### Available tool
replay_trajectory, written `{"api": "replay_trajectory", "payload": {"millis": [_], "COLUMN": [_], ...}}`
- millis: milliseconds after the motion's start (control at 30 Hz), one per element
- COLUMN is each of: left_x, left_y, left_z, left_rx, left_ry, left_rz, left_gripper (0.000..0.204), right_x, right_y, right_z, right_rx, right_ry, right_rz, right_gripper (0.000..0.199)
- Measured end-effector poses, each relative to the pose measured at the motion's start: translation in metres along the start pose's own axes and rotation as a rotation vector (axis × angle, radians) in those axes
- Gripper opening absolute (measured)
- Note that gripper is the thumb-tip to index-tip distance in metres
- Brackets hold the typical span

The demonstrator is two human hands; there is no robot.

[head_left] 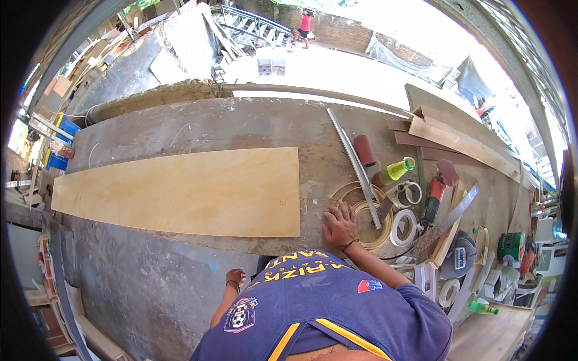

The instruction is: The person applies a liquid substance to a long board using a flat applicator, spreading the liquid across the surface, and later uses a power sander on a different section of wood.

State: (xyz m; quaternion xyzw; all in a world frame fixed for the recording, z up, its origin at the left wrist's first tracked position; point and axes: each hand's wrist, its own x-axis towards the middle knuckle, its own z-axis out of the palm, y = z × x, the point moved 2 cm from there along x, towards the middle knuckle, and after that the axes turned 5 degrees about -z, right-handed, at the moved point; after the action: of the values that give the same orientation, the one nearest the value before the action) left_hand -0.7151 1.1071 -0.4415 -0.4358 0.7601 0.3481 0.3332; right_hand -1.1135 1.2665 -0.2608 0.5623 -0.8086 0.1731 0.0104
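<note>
My right hand (341, 225) lies on the worktable (313, 171), open, fingers spread and palm down. It rests beside a coil of pale edging strip (364, 236), holding nothing. A long metal straightedge (356, 165) slants above the coil. Low beside my body hangs my left hand (235, 277), off the table; its fingers look loosely curled, with nothing visible in them. A long pale plywood panel (186, 192) lies flat to the left of my right hand, narrowing toward its curved left end.
Right of the coil are a tape roll (403, 227), a green-yellow bottle (394, 172), a sandpaper roll (364, 150), an angle grinder (435, 198) and a handsaw (445, 218). Wooden boards (463, 144) lie at the far right. Another person (304, 27) is in the far yard.
</note>
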Motion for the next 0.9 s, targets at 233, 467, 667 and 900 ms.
{"api": "replay_trajectory", "payload": {"millis": [233,467,667,900], "left_x": [0.008,0.004,-0.004,-0.003], "left_y": [-0.005,0.001,0.011,0.000], "left_z": [0.004,-0.006,-0.011,0.000], "left_rx": [0.033,0.013,-0.029,0.150], "left_ry": [0.011,0.018,0.024,0.218], "left_rz": [0.008,-0.015,-0.060,0.164], "left_gripper": [0.018,0.018,0.019,0.011], "right_x": [0.000,0.001,-0.001,0.000], "right_y": [0.000,-0.001,0.000,0.000], "right_z": [-0.001,-0.002,0.000,-0.001], "right_rx": [-0.005,-0.001,-0.006,-0.019], "right_ry": [-0.002,-0.021,-0.013,-0.018], "right_rz": [0.005,0.015,0.012,0.006], "right_gripper": [0.033,0.033,0.033,0.034]}}
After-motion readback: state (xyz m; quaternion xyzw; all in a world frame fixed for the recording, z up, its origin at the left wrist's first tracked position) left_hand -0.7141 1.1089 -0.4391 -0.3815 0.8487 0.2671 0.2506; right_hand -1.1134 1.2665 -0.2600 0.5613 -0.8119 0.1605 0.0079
